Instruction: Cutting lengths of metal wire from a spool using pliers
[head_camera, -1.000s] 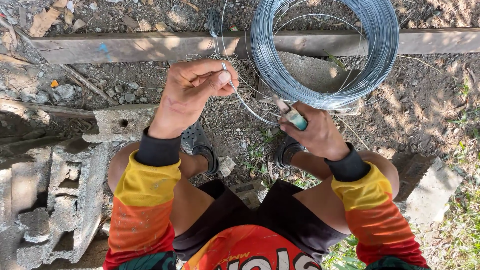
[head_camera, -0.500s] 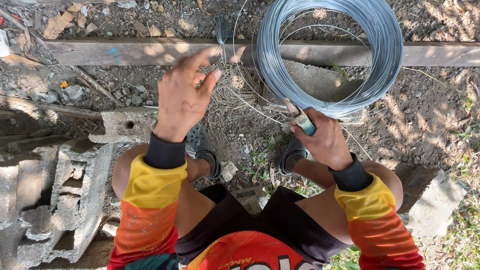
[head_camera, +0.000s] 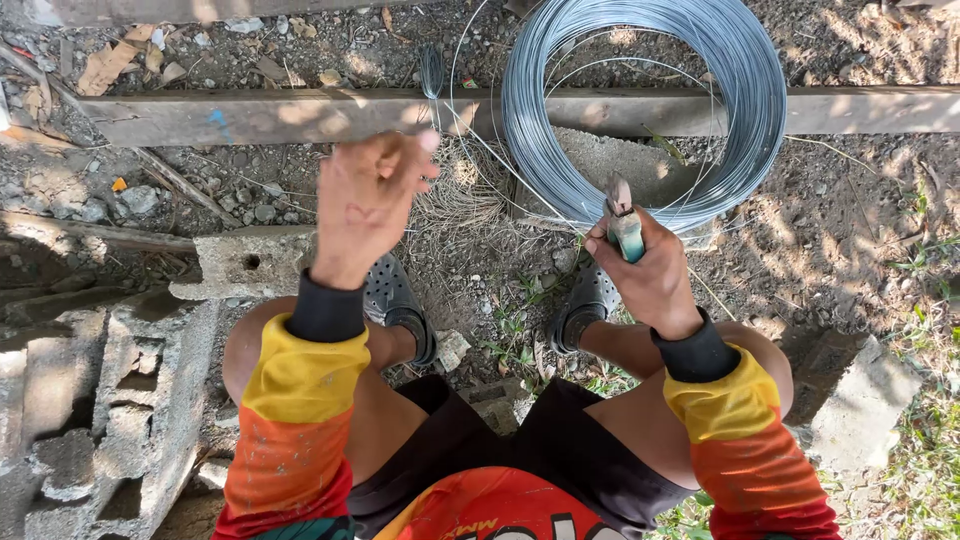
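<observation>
Silver-grey wire coil (head_camera: 645, 100), teal-handled pliers (head_camera: 627, 235), yellow-to-orange sleeves (head_camera: 300, 400), black cuffs (head_camera: 325, 312).

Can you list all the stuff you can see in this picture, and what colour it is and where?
wire coil: one, silver-grey, on the dirt at top right, leaning over the plank
wooden plank: one, grey-brown, lying across the top
pliers: one pair, teal handles, in the right hand
cut wire bundle: one small bunch, grey, at the plank above the left hand
concrete blocks: several, grey, at the left
concrete chunk: one, grey, lower right
dry leaves: a few, brown, top left
grass: patches, green, right edge
shoes: two, dark grey, on the dirt
left hand: raised, fingers curled, by the loose wire
right hand: gripping the pliers
</observation>
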